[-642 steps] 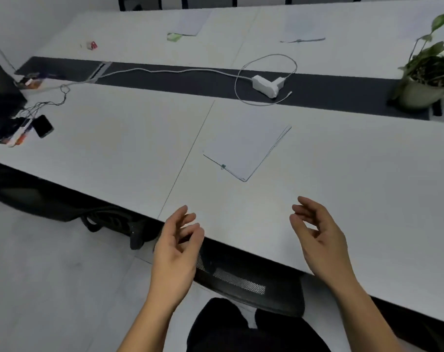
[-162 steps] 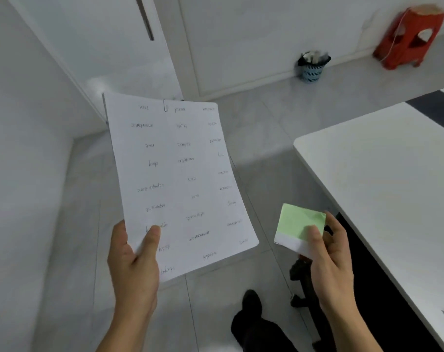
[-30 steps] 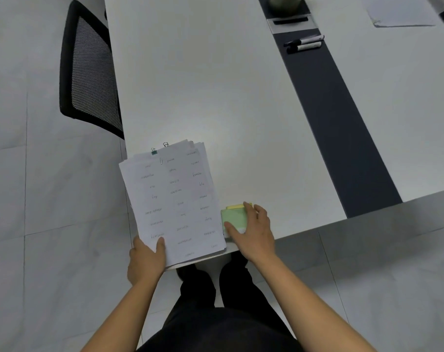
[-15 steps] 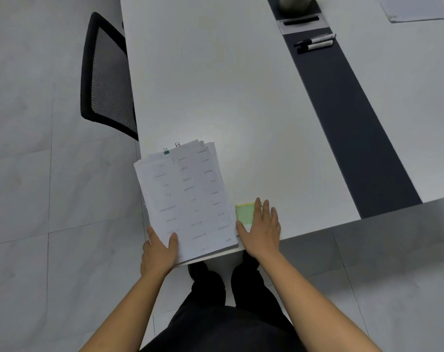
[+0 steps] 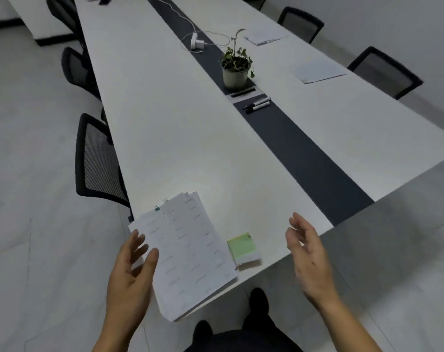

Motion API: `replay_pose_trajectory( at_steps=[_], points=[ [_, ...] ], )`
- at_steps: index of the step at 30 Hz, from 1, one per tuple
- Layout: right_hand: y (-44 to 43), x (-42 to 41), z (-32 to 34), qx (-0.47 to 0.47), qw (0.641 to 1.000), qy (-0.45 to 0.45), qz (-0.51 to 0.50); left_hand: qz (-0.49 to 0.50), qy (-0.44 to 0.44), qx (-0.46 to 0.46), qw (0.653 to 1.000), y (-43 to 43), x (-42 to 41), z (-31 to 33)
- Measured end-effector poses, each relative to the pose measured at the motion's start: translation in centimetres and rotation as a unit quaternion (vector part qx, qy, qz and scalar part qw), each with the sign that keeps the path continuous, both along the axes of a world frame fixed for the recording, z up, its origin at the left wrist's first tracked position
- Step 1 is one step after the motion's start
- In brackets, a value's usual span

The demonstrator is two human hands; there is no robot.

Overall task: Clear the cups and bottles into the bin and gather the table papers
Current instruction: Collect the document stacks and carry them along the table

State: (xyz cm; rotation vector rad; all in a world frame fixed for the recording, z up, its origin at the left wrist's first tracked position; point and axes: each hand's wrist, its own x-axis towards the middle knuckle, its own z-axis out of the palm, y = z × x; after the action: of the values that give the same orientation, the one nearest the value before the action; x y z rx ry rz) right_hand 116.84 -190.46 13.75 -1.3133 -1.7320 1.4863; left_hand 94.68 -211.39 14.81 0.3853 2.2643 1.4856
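Note:
A stack of clipped printed papers [image 5: 188, 252] lies on the near corner of the long white table [image 5: 190, 138], overhanging its edge. A green and white sticky-note pad [image 5: 243, 248] rests just right of the stack. My left hand [image 5: 130, 278] hovers open at the stack's left edge, holding nothing. My right hand [image 5: 308, 252] is open in the air to the right of the pad, apart from it. Two more paper stacks [image 5: 318, 72] [image 5: 265, 36] lie on the far right side of the table.
A potted plant [image 5: 235, 68] stands on the dark centre strip, with two markers [image 5: 257, 105] nearer and a white charger with cable [image 5: 197, 43] beyond. Black mesh chairs [image 5: 96, 161] line the left side; others [image 5: 384, 72] stand on the right.
Both hands have let go and lifted away: the left off the paper stack, the right off the sticky-note pad. My view has tilted up along the table.

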Motion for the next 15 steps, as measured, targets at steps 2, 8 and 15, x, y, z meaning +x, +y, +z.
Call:
replay_pose_trajectory(
  at_steps=[2,8,15],
  points=[
    [-1.3,1.9,0.9,-0.008,0.997,0.037,-0.062,-0.011,-0.011,0.038,0.999,0.3,0.2,0.8],
    [-5.6,7.7,1.4,-0.016,0.983,0.023,-0.184,-0.133,-0.05,0.061,0.988,4.1,2.2,-0.2],
    [-8.6,15.6,3.9,0.051,0.936,0.045,-0.345,-0.322,-0.052,0.081,0.942,12.1,10.0,1.9]
  ],
)
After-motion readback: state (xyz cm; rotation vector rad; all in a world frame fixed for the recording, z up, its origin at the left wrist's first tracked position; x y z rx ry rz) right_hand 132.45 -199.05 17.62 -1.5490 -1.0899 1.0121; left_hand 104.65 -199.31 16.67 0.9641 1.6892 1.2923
